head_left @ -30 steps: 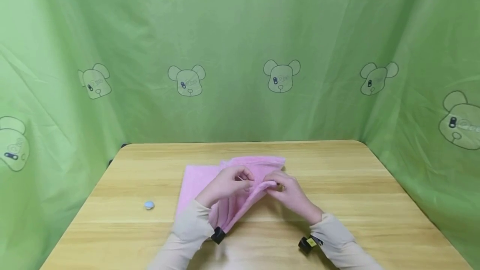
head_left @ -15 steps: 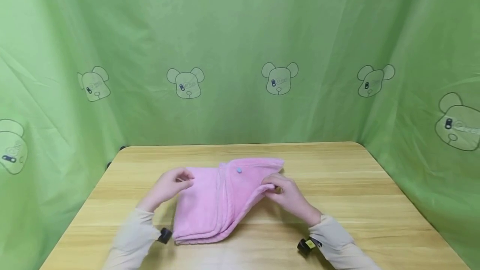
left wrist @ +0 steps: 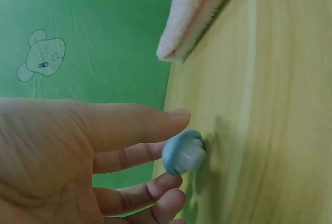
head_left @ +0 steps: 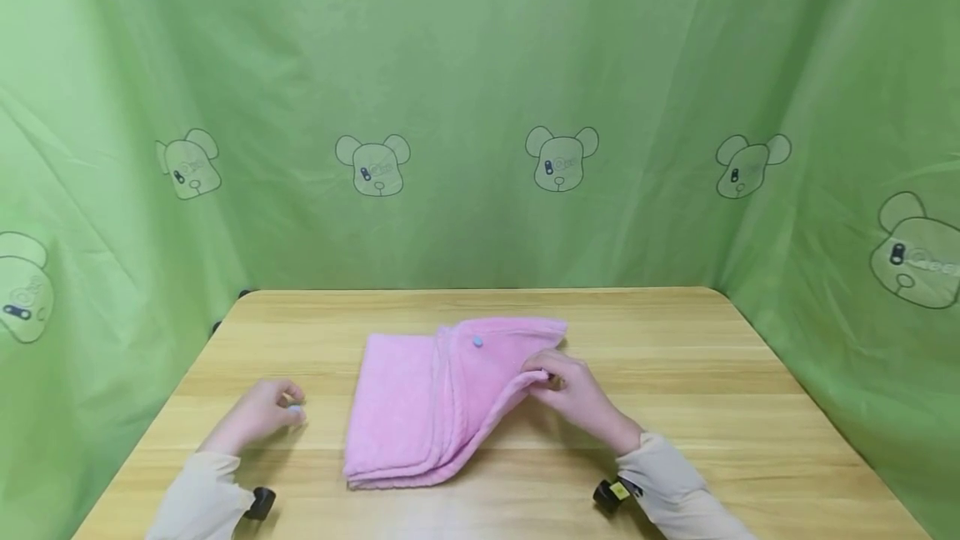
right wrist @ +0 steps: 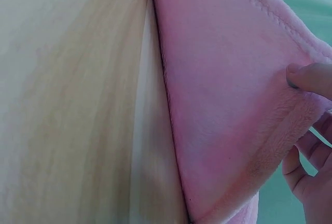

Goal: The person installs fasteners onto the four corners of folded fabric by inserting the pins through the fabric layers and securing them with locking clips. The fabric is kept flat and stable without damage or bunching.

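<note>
At the left side of the table, my left hand [head_left: 258,417] has its thumb and fingers around a small mushroom-shaped piece [left wrist: 185,152] with a light-blue domed cap and a whitish stem. The stem points towards the tabletop. A pink plush cloth [head_left: 393,407], folded in layers, lies mid-table. Its right part is raised, and my right hand [head_left: 573,390] pinches the hemmed edge there. In the right wrist view, the thumb [right wrist: 308,78] presses on the cloth's pink face while the other fingers are behind the edge. A small blue cap [head_left: 477,342] sits on the cloth's upper part.
The wooden table [head_left: 712,390] has rounded far corners. Green curtains [head_left: 465,232] printed with bear heads stand behind it and along both sides. A black wrist device [head_left: 260,504] sits under the left sleeve, another [head_left: 609,497] by the right sleeve.
My left hand has left the cloth and moved left to the small blue-capped piece on the table. A blue cap now shows on the cloth. My right hand keeps holding the edge.
</note>
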Motion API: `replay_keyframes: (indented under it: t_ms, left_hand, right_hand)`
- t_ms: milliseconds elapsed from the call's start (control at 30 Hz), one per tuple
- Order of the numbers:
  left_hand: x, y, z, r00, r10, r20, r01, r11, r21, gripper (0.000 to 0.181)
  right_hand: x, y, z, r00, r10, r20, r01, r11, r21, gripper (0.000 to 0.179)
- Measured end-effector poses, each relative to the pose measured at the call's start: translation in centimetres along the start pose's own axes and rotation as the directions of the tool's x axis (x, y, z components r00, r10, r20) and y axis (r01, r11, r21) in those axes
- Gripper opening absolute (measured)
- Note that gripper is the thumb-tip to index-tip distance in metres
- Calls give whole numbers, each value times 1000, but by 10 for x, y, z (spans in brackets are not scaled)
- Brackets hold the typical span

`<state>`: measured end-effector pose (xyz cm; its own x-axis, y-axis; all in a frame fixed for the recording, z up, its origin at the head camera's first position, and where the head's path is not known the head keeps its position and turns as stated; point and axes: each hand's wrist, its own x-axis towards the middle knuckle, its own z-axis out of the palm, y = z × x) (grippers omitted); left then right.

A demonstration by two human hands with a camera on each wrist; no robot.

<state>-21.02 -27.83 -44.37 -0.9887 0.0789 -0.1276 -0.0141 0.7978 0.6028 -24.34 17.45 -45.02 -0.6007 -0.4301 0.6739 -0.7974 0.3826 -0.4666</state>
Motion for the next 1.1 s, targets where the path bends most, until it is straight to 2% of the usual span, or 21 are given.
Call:
replay_keyframes:
  t_ms: [200, 433, 667, 867, 967, 1100]
  left_hand:
    - [-2, -2, 3, 1000, -9, -12, 9, 1000, 16, 23]
    - [-1, -3, 6, 1000, -12, -25, 13, 999, 33, 21]
    - [1, 6, 5, 999, 20, -49, -18, 999, 42, 23]
    - [2, 27, -1, 996, 83, -40, -84, 996, -36, 29]
    - [5, 44, -3, 995, 95, -40, -98, 992, -77, 31]
    - [14, 70, -3, 989, 139, -58, -145, 980, -135, 31]
  right_hand:
    - [-5, 10, 1, 1000, 4, 7, -4, 1000, -5, 31]
    - [-6, 12, 0, 1000, 23, 18, -24, 999, 30, 29]
    - [-5, 12, 0, 1000, -4, 15, 4, 1000, 19, 29]
    - [-4, 11, 2, 1000, -14, 16, 14, 1000, 17, 29]
    - [-5, 11, 2, 1000, -11, 16, 11, 1000, 7, 30]
    - [-4, 10, 2, 1000, -22, 7, 22, 1000, -9, 31]
